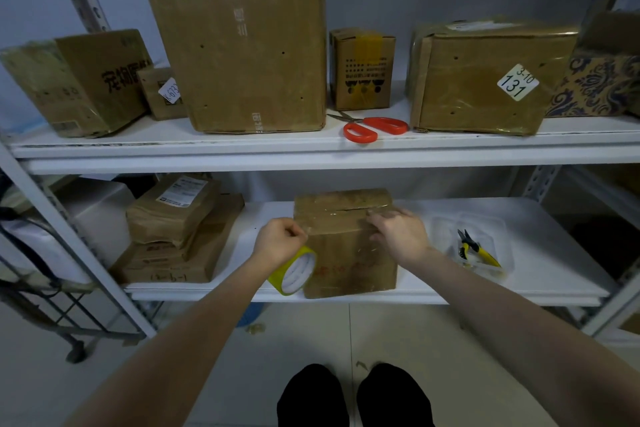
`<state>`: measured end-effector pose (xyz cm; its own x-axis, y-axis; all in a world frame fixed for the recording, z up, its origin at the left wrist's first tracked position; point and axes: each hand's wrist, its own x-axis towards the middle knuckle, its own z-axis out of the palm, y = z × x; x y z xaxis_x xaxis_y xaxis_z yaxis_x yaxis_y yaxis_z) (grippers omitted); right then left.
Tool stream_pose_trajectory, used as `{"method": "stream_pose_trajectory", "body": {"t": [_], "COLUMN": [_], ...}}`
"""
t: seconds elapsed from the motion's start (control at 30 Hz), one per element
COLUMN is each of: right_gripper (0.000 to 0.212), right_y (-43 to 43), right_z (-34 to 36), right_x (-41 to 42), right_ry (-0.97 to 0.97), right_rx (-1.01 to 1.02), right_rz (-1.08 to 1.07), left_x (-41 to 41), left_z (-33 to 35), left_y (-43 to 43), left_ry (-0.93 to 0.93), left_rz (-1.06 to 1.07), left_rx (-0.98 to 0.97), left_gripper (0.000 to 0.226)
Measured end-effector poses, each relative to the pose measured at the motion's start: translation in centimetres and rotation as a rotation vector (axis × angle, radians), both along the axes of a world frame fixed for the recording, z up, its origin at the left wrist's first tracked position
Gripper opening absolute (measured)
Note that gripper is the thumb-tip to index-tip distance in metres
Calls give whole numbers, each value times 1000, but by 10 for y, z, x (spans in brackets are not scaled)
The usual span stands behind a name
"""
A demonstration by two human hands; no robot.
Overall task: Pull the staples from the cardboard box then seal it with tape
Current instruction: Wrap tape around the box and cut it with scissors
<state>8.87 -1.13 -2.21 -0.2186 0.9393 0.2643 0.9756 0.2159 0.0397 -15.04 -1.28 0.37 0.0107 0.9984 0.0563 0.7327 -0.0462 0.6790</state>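
L hand [278, 241] fisted, prob. pinching tape roll [294, 272] — R hand [398, 230] spread flat on box [346, 250].

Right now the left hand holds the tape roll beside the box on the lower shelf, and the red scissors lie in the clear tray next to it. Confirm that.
One thing is wrong. In the head view the red scissors lie on the upper shelf; the clear tray holds yellow-handled pliers. The left hand does hold the tape roll beside the box on the lower shelf.
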Motion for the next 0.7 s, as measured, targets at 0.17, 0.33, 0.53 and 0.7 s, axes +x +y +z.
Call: {"method": "stream_pose_trajectory", "body": {"t": [0.17, 0.33, 0.53, 0.7], "right_gripper": [30, 45, 27, 17], "right_y": [-4, -11, -35, -31], "right_z": [7, 13, 29, 33], "right_x": [15, 0, -53, -89], "right_ry": [0, 35, 537, 919], "right_rx": [10, -17, -17, -109], "right_rz": [-52, -48, 77, 65], "left_x": [-1, -4, -1, 1], "left_z": [8, 17, 26, 31], "left_y": [0, 4, 4, -1], "left_ry": [-69, -68, -43, -68], "left_rz": [14, -12, -70, -126], "left_rx": [-55, -73, -14, 22], "left_gripper": [29, 28, 19, 16]}}
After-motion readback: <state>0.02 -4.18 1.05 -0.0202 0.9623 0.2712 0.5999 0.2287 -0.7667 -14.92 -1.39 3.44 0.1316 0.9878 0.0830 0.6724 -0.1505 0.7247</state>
